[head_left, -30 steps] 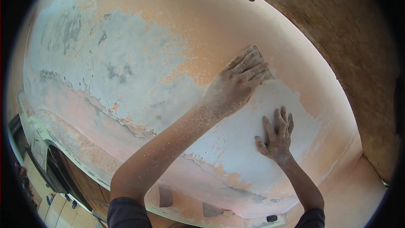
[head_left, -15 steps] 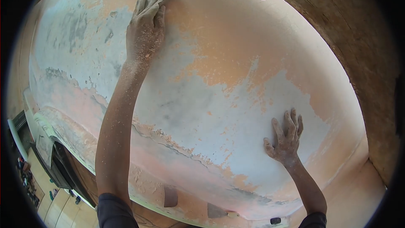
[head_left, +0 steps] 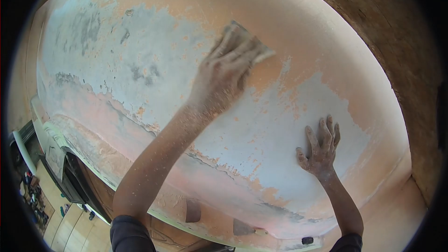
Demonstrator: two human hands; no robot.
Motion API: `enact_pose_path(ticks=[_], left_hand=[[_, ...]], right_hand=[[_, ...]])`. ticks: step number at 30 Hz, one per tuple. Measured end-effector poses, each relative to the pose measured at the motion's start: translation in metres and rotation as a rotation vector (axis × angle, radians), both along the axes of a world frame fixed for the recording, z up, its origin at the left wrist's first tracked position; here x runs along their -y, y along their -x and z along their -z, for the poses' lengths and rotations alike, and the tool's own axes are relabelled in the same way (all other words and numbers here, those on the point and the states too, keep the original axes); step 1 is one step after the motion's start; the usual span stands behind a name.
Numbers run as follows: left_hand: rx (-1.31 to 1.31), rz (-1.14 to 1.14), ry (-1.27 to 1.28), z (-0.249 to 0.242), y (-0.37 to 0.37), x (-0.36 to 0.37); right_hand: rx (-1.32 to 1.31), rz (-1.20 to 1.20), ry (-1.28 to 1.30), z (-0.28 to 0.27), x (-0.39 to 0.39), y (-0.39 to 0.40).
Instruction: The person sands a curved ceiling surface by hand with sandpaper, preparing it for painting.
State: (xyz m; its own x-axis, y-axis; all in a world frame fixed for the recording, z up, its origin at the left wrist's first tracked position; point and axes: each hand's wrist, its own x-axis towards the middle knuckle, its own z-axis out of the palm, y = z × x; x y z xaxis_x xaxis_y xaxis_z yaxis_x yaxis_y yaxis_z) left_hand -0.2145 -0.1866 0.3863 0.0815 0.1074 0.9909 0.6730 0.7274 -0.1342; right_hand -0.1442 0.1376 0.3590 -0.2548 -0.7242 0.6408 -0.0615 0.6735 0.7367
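Note:
My left hand (head_left: 221, 72), dusty and slightly blurred, presses a folded sheet of sandpaper (head_left: 266, 54) against a large curved panel (head_left: 200, 126). Its fingers lie over the sheet, whose corners show past the fingertips. The panel is patched in whitish grey, orange-tan and pink, with dark smudges and a ragged crack along its lower part. Lower right, my right hand (head_left: 321, 151) rests on the whitish area with fingers spread and nothing in it. Pale dust coats both hands and the left forearm.
A thick brown beam (head_left: 373, 28) curves along the top and right of the panel. Two dark rectangular pieces (head_left: 193, 210) lie near the lower edge, with a small black object (head_left: 307, 241) farther right. Cluttered small items (head_left: 33, 193) lie on the floor at lower left.
My left hand has swept the sandpaper right and downward across the panel from near its top edge. My right hand has stayed almost in place, and the view has shifted slightly.

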Motion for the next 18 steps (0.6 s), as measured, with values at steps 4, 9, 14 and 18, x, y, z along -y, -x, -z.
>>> enact_pose_path(ticks=[4, 9, 14, 18], left_hand=[[-0.115, -0.132, -0.264, -0.005, 0.038, 0.043], [-0.016, 0.040, -0.447, -0.011, 0.047, 0.045], [-0.058, 0.091, 0.013, 0.018, 0.006, -0.075], [-0.037, -0.009, -0.388, -0.019, 0.036, 0.009]], right_hand=[[-0.002, -0.006, -0.007, 0.000, -0.002, 0.001], [0.005, -0.015, 0.016, -0.002, -0.001, -0.001], [0.023, -0.024, 0.047, 0.000, -0.001, -0.001], [0.004, -0.030, 0.047, 0.000, 0.000, 0.002]])
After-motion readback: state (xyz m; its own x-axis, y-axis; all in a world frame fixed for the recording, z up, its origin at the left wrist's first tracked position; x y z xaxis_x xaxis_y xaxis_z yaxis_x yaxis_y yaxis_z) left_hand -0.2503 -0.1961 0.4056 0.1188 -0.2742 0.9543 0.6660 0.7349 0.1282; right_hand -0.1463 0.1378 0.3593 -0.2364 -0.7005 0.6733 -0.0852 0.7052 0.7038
